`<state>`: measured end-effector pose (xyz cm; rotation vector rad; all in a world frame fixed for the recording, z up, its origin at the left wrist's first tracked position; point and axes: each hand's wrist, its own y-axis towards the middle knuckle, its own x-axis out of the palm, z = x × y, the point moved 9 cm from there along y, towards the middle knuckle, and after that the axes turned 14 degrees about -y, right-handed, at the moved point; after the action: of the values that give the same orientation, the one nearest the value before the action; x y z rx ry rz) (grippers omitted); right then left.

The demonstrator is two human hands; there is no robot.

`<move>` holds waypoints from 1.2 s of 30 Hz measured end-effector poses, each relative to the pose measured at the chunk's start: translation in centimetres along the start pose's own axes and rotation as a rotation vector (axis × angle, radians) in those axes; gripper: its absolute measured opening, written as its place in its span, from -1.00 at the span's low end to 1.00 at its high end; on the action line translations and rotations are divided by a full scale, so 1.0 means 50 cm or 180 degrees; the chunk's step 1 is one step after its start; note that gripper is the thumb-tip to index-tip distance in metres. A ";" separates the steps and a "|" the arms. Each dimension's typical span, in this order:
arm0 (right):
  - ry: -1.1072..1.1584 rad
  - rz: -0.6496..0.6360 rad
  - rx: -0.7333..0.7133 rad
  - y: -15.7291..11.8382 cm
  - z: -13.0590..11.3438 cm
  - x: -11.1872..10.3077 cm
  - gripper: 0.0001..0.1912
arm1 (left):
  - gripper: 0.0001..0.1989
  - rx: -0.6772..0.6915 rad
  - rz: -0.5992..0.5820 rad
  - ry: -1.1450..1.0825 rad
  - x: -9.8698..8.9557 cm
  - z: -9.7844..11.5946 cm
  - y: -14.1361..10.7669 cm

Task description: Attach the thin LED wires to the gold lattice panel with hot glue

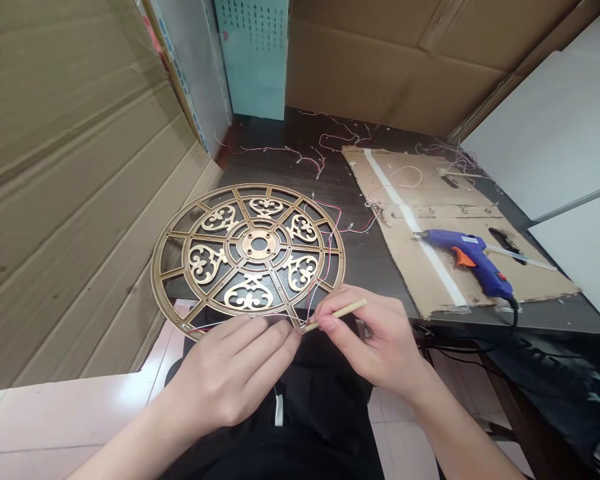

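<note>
A round bronze-coloured openwork frame (259, 245) with scroll ornaments lies on the dark table and juts over its near edge. In my right hand (375, 333) is a short pale wooden stick (350, 309), pinched between thumb and fingers, its tip at the frame's near rim. My left hand (245, 367) rests at that same rim, fingers bent together close to the stick's tip. What its fingertips hold, if anything, is hidden. Thin red and white wires (340, 217) run along the frame's right side and past both hands.
A blue glue gun (473, 257) with an orange trigger lies on a cardboard sheet (415, 193) to the right, its black cord dropping over the table edge. More thin wires (300, 153) are scattered at the back. Cardboard walls (70, 187) enclose the left and rear.
</note>
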<state>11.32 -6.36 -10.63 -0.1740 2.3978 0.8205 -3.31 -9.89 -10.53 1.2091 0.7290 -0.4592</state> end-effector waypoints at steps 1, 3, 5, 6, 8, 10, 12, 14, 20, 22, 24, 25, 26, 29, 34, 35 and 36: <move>-0.0014 -0.0001 -0.0039 0.000 -0.002 0.001 -0.89 | -0.81 -0.0004 -0.0007 -0.0003 0.000 -0.001 0.000; -0.0041 0.0009 -0.0092 -0.001 -0.004 0.001 -0.88 | -0.81 0.0005 -0.0010 -0.0022 0.000 -0.001 0.001; -0.0048 0.0030 -0.0106 -0.002 -0.003 0.000 -0.88 | -0.80 -0.0004 -0.0015 -0.0041 0.000 -0.001 0.001; -0.0055 0.0037 -0.0104 -0.002 -0.002 0.000 -0.88 | -0.80 -0.0013 -0.0013 -0.0045 0.000 -0.002 0.000; -0.0071 0.0046 -0.0093 -0.003 0.000 -0.001 -0.88 | -0.80 -0.0033 -0.0018 -0.0042 0.001 -0.002 -0.001; -0.0093 0.0059 -0.0085 -0.003 0.001 -0.001 -0.88 | -0.81 -0.0036 -0.0042 -0.0029 0.004 -0.002 -0.002; -0.0090 0.0075 -0.0077 -0.005 0.002 -0.001 -0.88 | -0.81 -0.0030 -0.0068 -0.0023 0.005 -0.001 -0.001; -0.0045 0.0080 -0.0049 -0.006 0.004 0.000 -0.88 | -0.81 -0.0015 -0.0064 -0.0024 0.004 0.000 0.001; 0.0047 0.0132 -0.0024 -0.010 0.006 0.000 -0.89 | -0.80 -0.0019 -0.0074 -0.0029 0.003 0.003 0.003; 0.0018 0.0134 -0.0052 -0.009 0.005 0.000 -0.88 | -0.80 -0.0030 -0.0079 -0.0010 0.004 0.002 0.002; -0.0005 0.0141 -0.0079 -0.009 0.003 0.001 -0.88 | -0.80 -0.0016 -0.0059 0.0009 0.003 0.002 0.001; -0.0016 0.0154 -0.0106 -0.009 0.001 0.000 -0.87 | -0.81 -0.0003 -0.0050 0.0014 0.003 0.002 0.001; -0.0028 0.0174 -0.0144 -0.010 -0.002 0.000 -0.87 | -0.80 0.0009 -0.0051 0.0010 0.003 0.002 0.000; -0.0070 0.0229 -0.0244 -0.010 -0.007 0.000 -0.86 | -0.80 0.0017 -0.0058 -0.0026 0.004 0.001 -0.002; -0.0087 0.0222 -0.0212 -0.006 -0.003 0.004 -0.87 | -0.81 0.0017 -0.0063 -0.0047 0.007 0.002 -0.004; -0.0086 0.0223 -0.0213 -0.006 -0.003 0.005 -0.87 | -0.81 0.0016 -0.0060 -0.0044 0.008 0.002 -0.004; -0.0084 0.0224 -0.0217 -0.005 -0.003 0.005 -0.88 | -0.81 0.0019 -0.0057 -0.0043 0.008 0.003 -0.004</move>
<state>11.11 -6.62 -10.81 -0.1054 2.3645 0.9318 -3.12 -10.07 -10.92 1.2049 0.7278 -0.4843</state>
